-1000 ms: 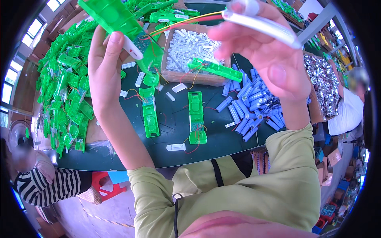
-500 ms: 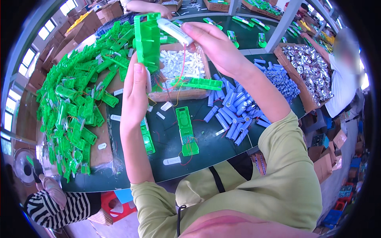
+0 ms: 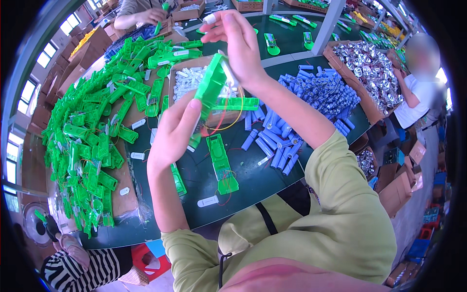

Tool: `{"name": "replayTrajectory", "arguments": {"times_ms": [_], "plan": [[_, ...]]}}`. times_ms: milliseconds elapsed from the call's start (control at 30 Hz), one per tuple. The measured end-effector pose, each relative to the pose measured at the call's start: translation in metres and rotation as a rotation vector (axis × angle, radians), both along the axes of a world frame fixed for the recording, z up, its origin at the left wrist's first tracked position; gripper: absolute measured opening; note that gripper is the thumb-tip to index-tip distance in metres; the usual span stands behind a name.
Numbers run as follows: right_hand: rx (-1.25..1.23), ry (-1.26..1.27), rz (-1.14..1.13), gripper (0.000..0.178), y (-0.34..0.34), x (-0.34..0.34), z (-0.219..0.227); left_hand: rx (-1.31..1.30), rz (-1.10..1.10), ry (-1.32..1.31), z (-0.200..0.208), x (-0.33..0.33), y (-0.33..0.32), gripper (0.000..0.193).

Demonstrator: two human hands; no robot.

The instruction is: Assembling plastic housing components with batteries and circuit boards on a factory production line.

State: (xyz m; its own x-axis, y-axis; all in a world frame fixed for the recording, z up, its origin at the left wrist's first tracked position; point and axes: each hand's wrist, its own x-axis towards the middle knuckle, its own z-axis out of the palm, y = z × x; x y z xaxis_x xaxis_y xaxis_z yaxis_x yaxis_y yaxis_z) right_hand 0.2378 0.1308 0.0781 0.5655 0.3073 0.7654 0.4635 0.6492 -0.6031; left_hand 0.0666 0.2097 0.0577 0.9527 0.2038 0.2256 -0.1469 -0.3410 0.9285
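My left hand (image 3: 176,126) is wrapped round a green plastic casing (image 3: 209,92), held tilted above the table. My right hand (image 3: 244,53) has its fingers stretched out and its palm against the casing's upper right side. A white part (image 3: 227,73) sits there between palm and casing, partly hidden. Something white (image 3: 209,18) covers a right fingertip. Red and yellow wires hang below the casing. Nearer me lies another green casing (image 3: 221,160) with thin wires, beside a white wired tab (image 3: 208,201). Behind the held casing, one more green casing (image 3: 241,104) rests across a box.
Green casings (image 3: 92,131) are heaped at left. A cardboard box of small white parts (image 3: 187,80) stands behind my left hand. Blue cylindrical cells (image 3: 311,102) pile up at right, next to a box of silver reflectors (image 3: 369,73). Other people work at the far side, right and lower left.
My right hand has let the white part out of its fingertips and now has its palm against the casing. The casing has tilted and moved right and down with my left hand.
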Motion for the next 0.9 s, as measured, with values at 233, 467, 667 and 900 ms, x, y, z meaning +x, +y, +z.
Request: {"name": "replayTrajectory", "arguments": {"times_ms": [233,467,667,900], "plan": [[-0.348,-0.116,-0.115,0.035,-0.007,0.014,0.007,-0.226,-0.096,0.139,-0.002,0.005,-0.005,0.045],[-0.575,0.256,0.431,0.048,-0.024,0.033,0.003,-0.819,-0.253,0.099,-0.011,0.015,0.001,0.046],[-0.379,0.192,0.486,0.046,-0.033,0.002,-0.025,-0.992,-0.306,-0.023,-0.015,0.016,0.008,0.048],[-0.394,-0.147,0.100,0.045,-0.044,-0.020,-0.032,-0.848,-0.332,-0.012,-0.003,0.004,-0.006,0.054]]}}
